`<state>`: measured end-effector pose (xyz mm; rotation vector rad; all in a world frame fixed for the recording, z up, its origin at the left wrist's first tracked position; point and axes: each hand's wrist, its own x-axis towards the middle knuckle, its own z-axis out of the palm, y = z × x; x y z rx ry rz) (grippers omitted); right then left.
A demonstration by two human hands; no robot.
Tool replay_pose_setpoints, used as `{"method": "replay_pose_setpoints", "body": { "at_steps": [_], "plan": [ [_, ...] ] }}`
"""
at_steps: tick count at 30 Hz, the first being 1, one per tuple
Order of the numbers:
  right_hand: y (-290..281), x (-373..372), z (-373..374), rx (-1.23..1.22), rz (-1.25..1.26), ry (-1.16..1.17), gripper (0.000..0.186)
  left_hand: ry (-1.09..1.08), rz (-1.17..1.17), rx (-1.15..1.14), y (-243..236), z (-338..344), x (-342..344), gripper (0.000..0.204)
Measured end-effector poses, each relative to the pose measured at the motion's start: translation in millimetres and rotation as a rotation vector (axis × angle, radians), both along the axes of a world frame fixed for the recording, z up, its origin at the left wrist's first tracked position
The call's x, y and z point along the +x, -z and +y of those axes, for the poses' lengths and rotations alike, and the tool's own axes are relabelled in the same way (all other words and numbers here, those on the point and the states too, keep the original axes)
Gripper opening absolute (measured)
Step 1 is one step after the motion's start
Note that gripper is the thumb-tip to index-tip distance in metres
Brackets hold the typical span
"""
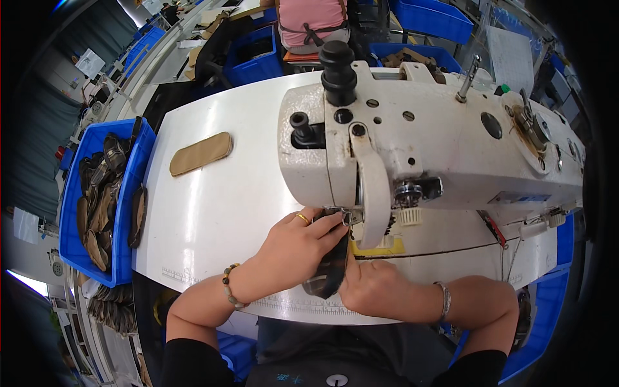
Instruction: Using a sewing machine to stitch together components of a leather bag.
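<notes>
A dark, patterned fabric piece [327, 273], long with a rounded near end, lies under the needle area of a white sewing machine [393, 122]. My left hand [298, 247] holds the piece from its left side, fingertips pressed together close to the presser foot [348, 217]. Curled at the near right edge of the same piece is my right hand [373, 284], its index finger pointing up along that edge. The machine head and my left fingers hide the piece's far end. A tan, oblong padded piece [201, 154] rests alone on the white table [219, 213], left of the machine.
At the table's left stands a blue bin [143, 145] heaped with dark fabric pieces; one similar piece [137, 216] leans outside its wall. A red-handled tool [492, 228] lies under the machine arm. Beyond the table, a person in pink [312, 19] sits among more blue bins [253, 64].
</notes>
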<state>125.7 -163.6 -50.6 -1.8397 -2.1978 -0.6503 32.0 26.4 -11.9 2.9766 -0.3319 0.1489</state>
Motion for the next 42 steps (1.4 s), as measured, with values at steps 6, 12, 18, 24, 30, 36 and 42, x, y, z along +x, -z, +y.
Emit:
{"method": "replay_pose_setpoints", "body": {
  "at_steps": [6, 12, 18, 24, 30, 36, 42],
  "plan": [
    [-9.4, 2.6, -2.7, -0.062, 0.015, -0.017, 0.017, 0.065, 0.161, -0.175, -41.1, -15.9, -27.9, 0.068],
    [-10.7, -3.3, -3.9, -0.082, -0.028, 0.006, 0.015, -0.095, 0.022, -0.020, -6.6, -33.7, -25.7, 0.064],
    [-5.3, -5.4, -3.7, -0.008, -0.050, 0.027, 0.013, -0.074, -0.042, -0.195, -5.3, -24.3, -18.8, 0.046],
    [-7.8, -9.6, -8.0, -0.042, 0.005, -0.037, 0.011, -0.061, -0.064, -0.122, 0.5, -33.1, -19.2, 0.042],
    [-4.0, -6.5, -1.5, 0.007, -0.018, 0.012, 0.012, -0.101, -0.072, -0.063, 2.0, -28.0, -6.8, 0.040],
    [-4.1, -1.3, -2.4, -0.010, -0.011, 0.027, 0.016, -0.174, -0.051, -0.063, -4.3, -35.9, -12.4, 0.040],
    [-5.4, -0.3, -1.2, -0.009, -0.009, 0.001, 0.021, -0.254, -0.284, 0.207, -23.6, -36.4, -34.8, 0.034]
  ]
}}
